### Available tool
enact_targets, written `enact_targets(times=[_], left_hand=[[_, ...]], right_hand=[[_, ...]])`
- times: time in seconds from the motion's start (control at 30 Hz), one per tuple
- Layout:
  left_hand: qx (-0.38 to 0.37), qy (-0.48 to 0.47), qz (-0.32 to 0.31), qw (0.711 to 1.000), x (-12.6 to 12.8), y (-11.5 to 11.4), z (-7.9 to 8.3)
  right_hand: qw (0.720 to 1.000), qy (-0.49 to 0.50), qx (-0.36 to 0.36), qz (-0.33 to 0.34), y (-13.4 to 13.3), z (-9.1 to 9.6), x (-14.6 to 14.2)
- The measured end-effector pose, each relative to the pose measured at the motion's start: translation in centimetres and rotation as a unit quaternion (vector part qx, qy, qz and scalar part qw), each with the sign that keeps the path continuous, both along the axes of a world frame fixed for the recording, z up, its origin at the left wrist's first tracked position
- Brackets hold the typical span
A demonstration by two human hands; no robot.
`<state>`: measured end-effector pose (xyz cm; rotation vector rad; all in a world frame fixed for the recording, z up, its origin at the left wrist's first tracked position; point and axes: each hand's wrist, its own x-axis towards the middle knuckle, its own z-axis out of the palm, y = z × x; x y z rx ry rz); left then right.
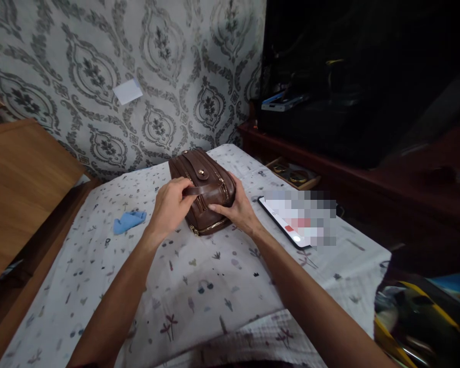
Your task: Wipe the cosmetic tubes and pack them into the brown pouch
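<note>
A brown leather bag (pixel 210 202) with gold zips and a snap-down handle lies on the patterned white cloth (pixel 191 276). My left hand (pixel 171 205) is closed, its fingers pinching a brown leather strap (pixel 197 190) that stretches across the bag's top. Around the bag's right near corner my right hand (pixel 239 207) is wrapped, thumb on the near end and fingers along the far side, partly hidden. Left of my left hand sits a crumpled blue cloth (pixel 129 222), apart from it.
A phone (pixel 287 225) lies to the right, partly pixelated. Past it is an open drawer (pixel 297 174) with glasses-like items. A wooden panel (pixel 26 189) stands at left. The patterned wall (pixel 138 56) carries a switch plate (pixel 128 91); a large dark screen (pixel 352 76) is at right.
</note>
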<state>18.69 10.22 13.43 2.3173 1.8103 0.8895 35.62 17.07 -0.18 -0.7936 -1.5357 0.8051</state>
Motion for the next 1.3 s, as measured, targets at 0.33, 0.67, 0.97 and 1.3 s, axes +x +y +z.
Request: enact_targets(times=[0.33,0.67,0.97,1.3], left_hand=[[0.098,0.221,-0.053,0.969,2.9,0.3,-1.0],[0.159,0.042,-0.024,0.986,4.4,3.4,-1.9],[0.185,0.039,-0.059,0.98,5.5,2.5,-2.8],[0.163,0.144,-0.037,0.975,0.5,0.1,-1.8]], right_hand=[[0.986,0.002,-0.069,0.15,-0.3,1.2,3.2],[0.994,0.012,-0.022,0.11,0.7,0.0,2.6],[0.995,0.002,-0.001,0.101,0.9,-0.2,2.6],[0.991,0.015,-0.046,0.127,0.2,0.8,2.8]])
